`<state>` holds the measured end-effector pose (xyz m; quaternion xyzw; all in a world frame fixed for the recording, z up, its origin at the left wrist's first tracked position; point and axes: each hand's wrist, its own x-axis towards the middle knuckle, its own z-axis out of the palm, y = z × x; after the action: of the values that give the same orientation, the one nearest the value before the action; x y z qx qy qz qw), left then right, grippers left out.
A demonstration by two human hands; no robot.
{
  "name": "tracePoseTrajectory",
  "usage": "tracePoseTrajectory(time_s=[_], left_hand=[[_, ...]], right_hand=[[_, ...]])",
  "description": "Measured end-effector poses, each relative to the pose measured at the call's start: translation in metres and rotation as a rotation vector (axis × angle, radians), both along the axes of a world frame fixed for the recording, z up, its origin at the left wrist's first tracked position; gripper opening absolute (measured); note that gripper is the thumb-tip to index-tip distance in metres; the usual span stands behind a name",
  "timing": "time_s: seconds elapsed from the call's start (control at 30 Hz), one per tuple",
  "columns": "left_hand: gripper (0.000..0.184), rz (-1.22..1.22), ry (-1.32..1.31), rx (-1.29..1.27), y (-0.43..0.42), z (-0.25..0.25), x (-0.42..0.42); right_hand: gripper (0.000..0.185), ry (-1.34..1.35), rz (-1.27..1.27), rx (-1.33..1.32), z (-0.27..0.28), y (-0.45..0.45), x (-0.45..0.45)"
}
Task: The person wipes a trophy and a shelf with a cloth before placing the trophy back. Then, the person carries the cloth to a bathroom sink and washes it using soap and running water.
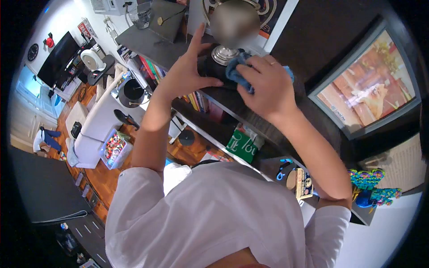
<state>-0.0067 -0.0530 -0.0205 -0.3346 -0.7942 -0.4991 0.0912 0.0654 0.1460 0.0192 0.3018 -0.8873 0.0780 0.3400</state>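
A silver trophy [225, 54] with curled handles and a round black base stands on the dark shelf top; its cup is blurred. My left hand [185, 76] curves round the left side of the base, thumb across the front, index finger stretched up beside the cup. Bunched in my right hand [270, 87] is a blue cloth [237, 71], pressed against the right side of the base. The fingers of that hand bend over the cloth and partly hide it.
Right of the trophy stands a framed picture [366, 87]. A glass [142, 15] is at the shelf's far left. Books [196, 102] and a green sign [242, 146] fill the shelves below. Behind at left are a sofa [96, 129], a toy bin [115, 149] and another person [44, 139].
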Motion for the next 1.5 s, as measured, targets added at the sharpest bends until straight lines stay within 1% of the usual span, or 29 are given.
tracePoseTrajectory(time_s=[0.13,0.33,0.43,0.47,0.53,0.6,0.63,0.67,0.77,0.8,0.9,1.0,1.07,1.2,1.27,1.37,1.47,1.5], left_hand=[[0.116,0.103,0.063,-0.026,0.005,0.004,0.010],[0.110,0.184,0.143,-0.035,0.007,0.000,0.014],[0.107,0.182,0.131,-0.028,0.006,-0.001,0.016],[0.106,0.177,0.119,-0.023,0.005,-0.002,0.017],[0.099,0.262,0.301,-0.112,0.002,-0.004,0.020],[0.087,0.271,0.383,-0.064,0.001,-0.003,0.025],[0.079,0.236,0.374,0.027,-0.001,0.003,0.030],[0.071,0.200,0.365,0.117,-0.003,0.006,0.034],[0.046,-0.088,-0.036,0.524,-0.010,0.010,0.041],[0.033,-0.203,-0.218,0.726,-0.003,0.025,0.058],[0.029,-0.216,-0.220,0.763,0.002,0.025,0.067],[0.025,-0.015,-0.162,0.644,-0.002,0.021,0.064],[0.022,-0.017,-0.186,0.752,-0.005,0.019,0.062],[0.015,-0.029,-0.242,1.022,-0.003,0.028,0.067],[0.013,-0.046,-0.217,1.070,-0.009,0.027,0.061],[0.013,-0.035,-0.203,1.140,-0.013,0.031,0.061],[0.011,-0.052,-0.125,1.171,-0.015,0.030,0.061],[0.011,-0.066,-0.087,1.175,-0.014,0.029,0.061]], right_hand=[[0.025,0.077,-0.005,0.035,-0.004,-0.016,0.003],[0.024,0.064,0.030,-0.003,-0.008,-0.037,-0.001],[0.026,-0.021,0.150,-0.199,-0.004,-0.044,-0.007],[0.024,-0.109,0.191,-0.319,0.000,-0.043,-0.007],[0.022,-0.290,0.275,-0.553,0.016,-0.037,-0.005],[0.020,-0.645,0.405,-0.968,0.030,-0.032,0.002],[0.019,-0.825,0.465,-1.176,0.034,-0.028,0.004],[0.021,-0.979,0.601,-1.323,0.037,-0.023,0.003],[0.027,-1.161,0.705,-1.514,0.040,-0.018,0.003],[0.028,-1.157,0.724,-1.527,0.039,-0.019,0.004],[0.031,-1.139,0.759,-1.563,0.035,-0.022,0.005],[0.033,-1.109,0.765,-1.577,0.030,-0.023,0.005],[0.036,-1.098,0.788,-1.573,0.027,-0.023,0.003],[0.040,-1.048,0.702,-1.522,0.027,-0.023,0.009],[0.040,-0.978,0.673,-1.493,0.021,-0.024,0.007],[0.040,-0.746,0.493,-1.205,0.016,-0.024,0.007],[0.043,-0.613,0.450,-1.006,0.011,-0.029,0.011],[0.044,-0.460,0.423,-0.937,0.009,-0.032,0.011]])
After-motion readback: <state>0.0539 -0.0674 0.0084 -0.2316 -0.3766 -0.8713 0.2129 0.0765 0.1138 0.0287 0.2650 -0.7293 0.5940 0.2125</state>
